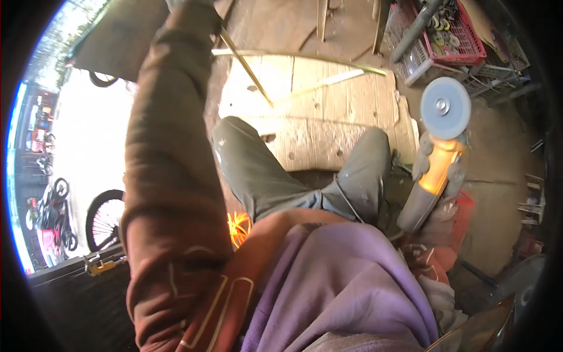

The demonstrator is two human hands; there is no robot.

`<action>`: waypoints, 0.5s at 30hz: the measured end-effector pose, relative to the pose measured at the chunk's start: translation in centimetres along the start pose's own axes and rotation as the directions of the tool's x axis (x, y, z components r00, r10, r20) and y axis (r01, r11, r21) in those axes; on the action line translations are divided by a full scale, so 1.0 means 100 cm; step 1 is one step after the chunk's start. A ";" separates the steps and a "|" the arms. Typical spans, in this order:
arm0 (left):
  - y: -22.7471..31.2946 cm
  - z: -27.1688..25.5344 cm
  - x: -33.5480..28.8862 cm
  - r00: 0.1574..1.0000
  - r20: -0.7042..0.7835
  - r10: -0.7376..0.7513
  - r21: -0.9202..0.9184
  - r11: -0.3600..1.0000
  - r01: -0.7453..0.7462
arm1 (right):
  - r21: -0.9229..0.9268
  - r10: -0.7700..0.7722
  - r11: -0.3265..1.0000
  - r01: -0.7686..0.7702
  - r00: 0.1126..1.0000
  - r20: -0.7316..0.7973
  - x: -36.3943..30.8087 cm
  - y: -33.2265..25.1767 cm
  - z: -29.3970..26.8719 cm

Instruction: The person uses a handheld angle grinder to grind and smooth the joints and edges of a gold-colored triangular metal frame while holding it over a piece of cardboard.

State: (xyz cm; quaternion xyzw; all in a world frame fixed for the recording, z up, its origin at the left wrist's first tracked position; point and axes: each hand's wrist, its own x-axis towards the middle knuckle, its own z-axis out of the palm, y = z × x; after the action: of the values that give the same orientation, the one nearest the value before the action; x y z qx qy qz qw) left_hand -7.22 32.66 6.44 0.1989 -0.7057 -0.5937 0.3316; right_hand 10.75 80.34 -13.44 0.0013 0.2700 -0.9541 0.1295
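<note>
My right hand [456, 176], in a grey glove, is wrapped round the body of a yellow and grey angle grinder [435, 170]. The grinder is held upright beside my right knee, with its round blue-grey disc [446, 108] at the top. My left arm stretches far forward, and my left hand [192, 7] is at the upper edge of the view, its fingers cut off or unclear. A thin brass-coloured metal strip [246, 67] slants from beside that wrist down to a flattened cardboard sheet [316, 138]. Other light metal strips [328, 80] lie across the cardboard.
At the upper right, a red plastic basket [463, 50] of discs sits by grey crates [419, 70]. Orange cord [238, 229] lies coiled by my left thigh. A bicycle wheel [105, 220] and a parked motorbike [56, 217] stand at the left, in bright light.
</note>
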 end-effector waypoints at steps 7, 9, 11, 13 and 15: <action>-0.038 0.055 -0.004 0.999 0.007 -0.036 -0.117 0.992 0.036 | -0.011 0.085 0.996 -0.085 0.995 0.053 0.016 0.037 -0.014; -0.026 0.051 -0.013 0.996 0.064 -0.066 -0.123 0.990 0.073 | -0.046 0.127 0.991 -0.125 0.991 0.051 0.012 0.052 -0.004; -0.018 0.032 -0.017 0.993 0.078 -0.088 -0.090 0.991 0.095 | -0.041 0.200 0.980 -0.197 0.975 0.095 0.017 0.077 -0.002; -0.014 0.033 -0.022 0.981 0.180 -0.069 -0.147 0.984 0.097 | -0.081 0.242 0.969 -0.235 0.967 0.076 0.009 0.090 0.003; 0.005 0.010 -0.023 0.959 0.280 0.038 -0.236 0.971 0.031 | -0.106 0.297 0.952 -0.286 0.949 0.104 0.013 0.107 0.008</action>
State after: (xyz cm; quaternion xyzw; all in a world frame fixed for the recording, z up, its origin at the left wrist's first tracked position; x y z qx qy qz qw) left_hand -6.28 34.98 6.28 0.0695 -0.6697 -0.6958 0.2501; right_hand 12.25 70.82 -18.31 -0.0213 0.3013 -0.9098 0.2847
